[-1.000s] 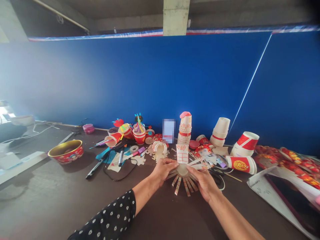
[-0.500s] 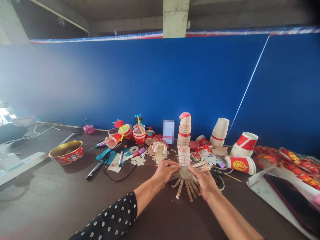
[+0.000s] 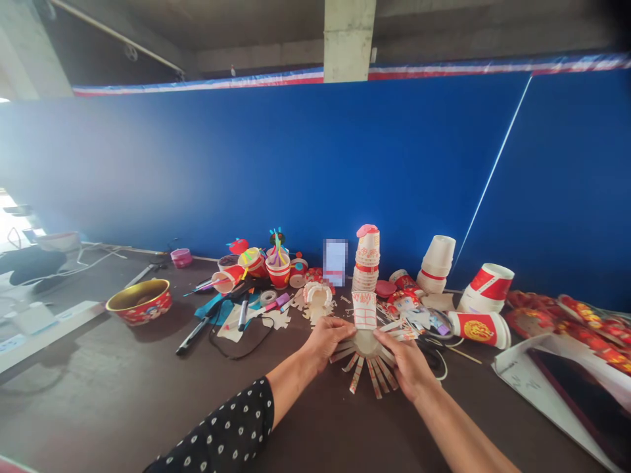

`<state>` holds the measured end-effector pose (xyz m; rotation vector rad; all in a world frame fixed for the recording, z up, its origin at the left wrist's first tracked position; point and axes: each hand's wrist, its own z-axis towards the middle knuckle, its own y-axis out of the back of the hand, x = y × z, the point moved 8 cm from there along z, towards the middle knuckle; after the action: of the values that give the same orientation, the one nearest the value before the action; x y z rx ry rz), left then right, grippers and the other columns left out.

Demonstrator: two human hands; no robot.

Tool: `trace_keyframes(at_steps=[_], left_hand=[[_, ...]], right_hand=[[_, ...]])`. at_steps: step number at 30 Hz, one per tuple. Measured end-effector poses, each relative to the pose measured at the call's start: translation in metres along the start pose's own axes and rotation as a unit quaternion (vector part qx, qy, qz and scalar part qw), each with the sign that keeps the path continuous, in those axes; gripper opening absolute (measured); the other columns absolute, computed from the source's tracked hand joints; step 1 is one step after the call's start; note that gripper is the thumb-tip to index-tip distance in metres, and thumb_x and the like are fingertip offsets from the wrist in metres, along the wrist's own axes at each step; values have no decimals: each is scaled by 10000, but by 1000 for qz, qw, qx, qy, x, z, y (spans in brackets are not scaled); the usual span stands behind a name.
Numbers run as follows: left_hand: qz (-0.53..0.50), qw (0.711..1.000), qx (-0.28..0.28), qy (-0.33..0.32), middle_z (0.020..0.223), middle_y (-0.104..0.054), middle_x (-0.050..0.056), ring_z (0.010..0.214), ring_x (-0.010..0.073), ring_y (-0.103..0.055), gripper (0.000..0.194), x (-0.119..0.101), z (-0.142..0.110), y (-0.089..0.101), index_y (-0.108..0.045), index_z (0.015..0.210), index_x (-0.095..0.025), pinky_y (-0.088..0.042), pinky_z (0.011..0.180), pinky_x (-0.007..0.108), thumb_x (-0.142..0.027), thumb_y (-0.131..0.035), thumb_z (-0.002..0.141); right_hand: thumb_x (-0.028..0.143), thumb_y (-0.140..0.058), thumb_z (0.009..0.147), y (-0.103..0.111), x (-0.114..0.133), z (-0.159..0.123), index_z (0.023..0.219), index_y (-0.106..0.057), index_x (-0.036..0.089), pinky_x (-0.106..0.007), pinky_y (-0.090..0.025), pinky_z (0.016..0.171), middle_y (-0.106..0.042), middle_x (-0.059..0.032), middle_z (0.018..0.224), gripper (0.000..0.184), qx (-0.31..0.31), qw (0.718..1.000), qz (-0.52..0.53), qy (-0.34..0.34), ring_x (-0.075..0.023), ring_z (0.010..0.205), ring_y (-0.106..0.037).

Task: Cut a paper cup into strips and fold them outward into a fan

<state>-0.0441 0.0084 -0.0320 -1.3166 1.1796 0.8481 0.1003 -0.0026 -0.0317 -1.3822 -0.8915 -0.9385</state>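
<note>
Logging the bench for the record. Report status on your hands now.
Left hand and right hand gripping cut paper cup. Strips fanned out below. White cord right of right hand.

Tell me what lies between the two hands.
In the head view, a paper cup with fanned cut strips, held between the left hand and right hand.

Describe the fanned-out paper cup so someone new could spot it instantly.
Below the blue wall lies a dark table; look between the person's left hand and right hand. The paper cup held there differs from the stack of whole cups behind it: red-marked strips fan out like a sunburst, and a panel with a red grid stands upright.
</note>
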Motion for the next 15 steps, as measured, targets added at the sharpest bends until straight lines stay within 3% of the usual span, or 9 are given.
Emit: trace_keyframes(at_steps=[4,15], left_hand=[[2,1000,-17,-11,438,-542,14,399,87,-439,274,-2,-1,1,-640,549,-92,-309,414,216,-327,-728,440],[46,995,-80,-40,412,-488,-13,415,77,-394,110,-1,5,5,-646,533,-100,-277,435,216,-201,-675,504]], right_hand=[[291,-760,566,-5,-1,-1,797,-685,140,-344,-516,689,-723,-78,789,285,18,1000,7,-18,-277,811,-661],[279,-751,554,-9,2,-4,706,-666,154,-334,-509,628,-712,-66,693,215,16,1000,-1,-14,-266,718,-661]])
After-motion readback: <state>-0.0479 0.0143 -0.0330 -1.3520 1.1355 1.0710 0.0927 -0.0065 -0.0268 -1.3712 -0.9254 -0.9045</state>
